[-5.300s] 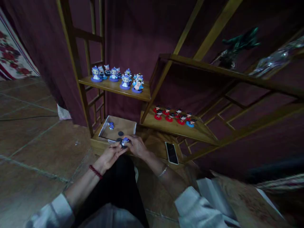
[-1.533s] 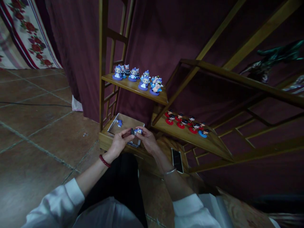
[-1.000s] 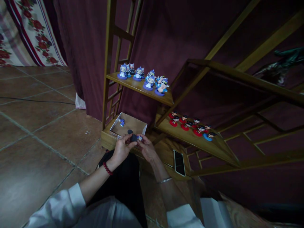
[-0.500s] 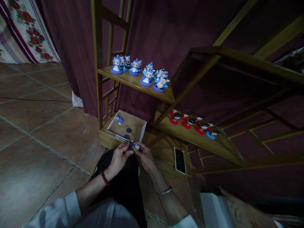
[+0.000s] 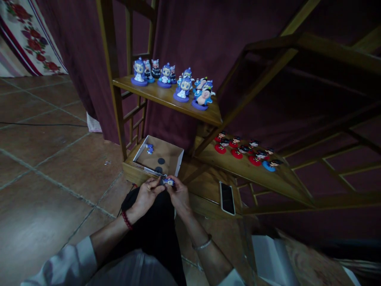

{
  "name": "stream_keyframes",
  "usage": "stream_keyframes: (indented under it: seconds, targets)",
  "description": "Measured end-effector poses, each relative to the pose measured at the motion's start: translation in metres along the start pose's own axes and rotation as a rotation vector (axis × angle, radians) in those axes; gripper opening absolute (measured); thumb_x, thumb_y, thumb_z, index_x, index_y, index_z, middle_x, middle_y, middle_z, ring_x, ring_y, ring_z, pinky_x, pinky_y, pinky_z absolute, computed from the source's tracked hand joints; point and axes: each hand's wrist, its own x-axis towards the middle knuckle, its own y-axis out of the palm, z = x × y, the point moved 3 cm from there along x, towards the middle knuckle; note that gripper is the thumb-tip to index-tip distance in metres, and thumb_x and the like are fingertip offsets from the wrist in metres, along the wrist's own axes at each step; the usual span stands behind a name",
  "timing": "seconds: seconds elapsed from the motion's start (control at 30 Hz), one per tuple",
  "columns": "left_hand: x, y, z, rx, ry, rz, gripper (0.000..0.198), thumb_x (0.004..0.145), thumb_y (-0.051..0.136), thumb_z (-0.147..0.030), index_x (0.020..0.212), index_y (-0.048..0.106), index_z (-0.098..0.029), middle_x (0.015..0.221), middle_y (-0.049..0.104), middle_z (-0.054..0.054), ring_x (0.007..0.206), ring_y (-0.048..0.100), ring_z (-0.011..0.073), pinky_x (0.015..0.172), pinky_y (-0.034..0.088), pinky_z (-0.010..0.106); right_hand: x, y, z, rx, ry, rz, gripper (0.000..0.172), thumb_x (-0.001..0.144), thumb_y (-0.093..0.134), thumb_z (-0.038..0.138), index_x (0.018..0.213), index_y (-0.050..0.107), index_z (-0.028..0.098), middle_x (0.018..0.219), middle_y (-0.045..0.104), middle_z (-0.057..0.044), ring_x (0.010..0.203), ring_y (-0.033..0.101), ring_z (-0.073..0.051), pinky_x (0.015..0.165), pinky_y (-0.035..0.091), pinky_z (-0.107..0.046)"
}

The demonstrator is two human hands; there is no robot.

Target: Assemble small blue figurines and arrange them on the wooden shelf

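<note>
Just beyond my lap, my two hands meet at a small purple-and-white figurine [image 5: 169, 181]. My right hand [image 5: 180, 198] is closed, pinching the figurine between thumb and fingers. My left hand [image 5: 146, 197] is also closed, gripping a dark round base [image 5: 161, 181] against the figurine's end; the fingers hide part of it. Right behind the hands stands a shallow cardboard box [image 5: 181, 159]. Inside it lie another purple figurine [image 5: 149, 149] at the far left and two dark discs, one [image 5: 161, 161] farther back and one [image 5: 158, 169] near the front wall.
Several purple-based figurines [image 5: 183, 89] stand on the upper wooden shelf [image 5: 143, 92]. Several red-based figurines and a blue-based one [image 5: 270, 165] occupy the right shelf [image 5: 226, 167]. A phone [image 5: 227, 198] lies at lower right, and a white box [image 5: 269, 256] is near the floor.
The figurine and the dark base have shifted slightly left and up with my hands and stay together. The camera view has moved a little; the shelf figurines stand as before.
</note>
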Motion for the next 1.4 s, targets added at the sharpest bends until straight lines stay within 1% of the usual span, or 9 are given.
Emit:
stream_keyframes:
  seconds: [0.2,0.33,0.47,0.57,0.73,0.9,1.03,1.17,1.4]
  targets:
    - [0.005,-0.003,0.004,-0.017,-0.009,0.018,0.019,0.066,0.066,-0.030,0.079,0.071,-0.017,0.078,0.063,0.002,0.079,0.054,0.0179,0.081,0.041,0.032,0.005,0.000,-0.001,-0.070,-0.073,0.014,0.021,0.070,0.055,0.026,0.090,0.061,0.023,0.086,0.066,0.000,0.079,0.061,-0.016,0.074,0.048,-0.026]
    - [0.010,-0.004,0.001,-0.014,-0.024,0.022,0.020,0.066,0.065,-0.030,0.080,0.070,-0.016,0.082,0.064,0.002,0.083,0.054,0.0191,0.081,0.041,0.031,0.011,-0.002,0.007,-0.069,-0.064,0.039,0.019,0.070,0.055,0.025,0.089,0.060,0.024,0.085,0.066,0.001,0.079,0.061,-0.016,0.074,0.047,-0.027]
    - [0.015,0.001,-0.013,-0.098,-0.084,0.081,0.022,0.068,0.063,-0.031,0.082,0.069,-0.015,0.080,0.066,0.002,0.080,0.057,0.0183,0.078,0.042,0.030,0.020,-0.009,0.026,-0.091,-0.099,0.049,0.017,0.070,0.056,0.026,0.087,0.059,0.025,0.087,0.064,0.002,0.081,0.059,-0.016,0.077,0.046,-0.027]
    - [0.016,0.006,-0.025,-0.209,-0.079,0.067,0.028,0.070,0.062,-0.031,0.092,0.066,-0.015,0.091,0.067,0.003,0.088,0.057,0.0183,0.083,0.041,0.029,0.023,-0.014,0.047,-0.142,-0.172,0.059,0.018,0.072,0.054,0.027,0.090,0.058,0.024,0.089,0.063,0.000,0.080,0.058,-0.016,0.074,0.046,-0.026]
    - [0.014,0.010,-0.025,-0.403,-0.126,0.054,0.032,0.071,0.063,-0.028,0.100,0.064,-0.016,0.098,0.066,0.004,0.091,0.056,0.0170,0.082,0.042,0.027,0.022,-0.018,0.071,-0.283,-0.226,0.075,0.020,0.074,0.053,0.026,0.094,0.059,0.024,0.094,0.063,0.000,0.084,0.058,-0.016,0.078,0.044,-0.027]
    - [0.012,0.010,-0.024,-0.653,-0.227,-0.006,0.029,0.067,0.066,-0.021,0.095,0.065,-0.015,0.103,0.064,0.006,0.097,0.056,0.0178,0.087,0.043,0.031,0.026,-0.019,0.063,-0.222,-0.137,0.038,0.029,0.070,0.059,0.029,0.099,0.057,0.024,0.089,0.063,0.000,0.079,0.059,-0.016,0.074,0.046,-0.028]
    - [0.009,0.010,-0.028,-0.726,-0.271,0.000,0.030,0.068,0.063,-0.013,0.098,0.064,-0.014,0.106,0.063,0.006,0.095,0.058,0.0172,0.093,0.041,0.035,0.032,-0.018,0.053,-0.077,-0.062,0.074,0.028,0.067,0.062,0.031,0.093,0.060,0.023,0.082,0.064,0.000,0.074,0.059,-0.015,0.068,0.047,-0.026]
    - [0.007,0.009,-0.028,-0.778,-0.260,0.013,0.030,0.070,0.060,-0.011,0.099,0.064,-0.014,0.107,0.063,0.006,0.094,0.059,0.0171,0.097,0.039,0.038,0.033,-0.019,0.052,0.032,-0.007,0.102,0.030,0.063,0.065,0.031,0.092,0.063,0.022,0.082,0.066,0.000,0.073,0.059,-0.014,0.068,0.047,-0.025]
    - [0.004,0.003,-0.030,-0.838,-0.215,0.054,0.030,0.071,0.061,-0.011,0.100,0.064,-0.014,0.111,0.061,0.006,0.104,0.054,0.0201,0.099,0.036,0.041,0.031,-0.017,0.065,0.050,-0.008,0.132,0.030,0.060,0.067,0.029,0.090,0.064,0.021,0.081,0.066,0.001,0.074,0.060,-0.014,0.070,0.046,-0.025]
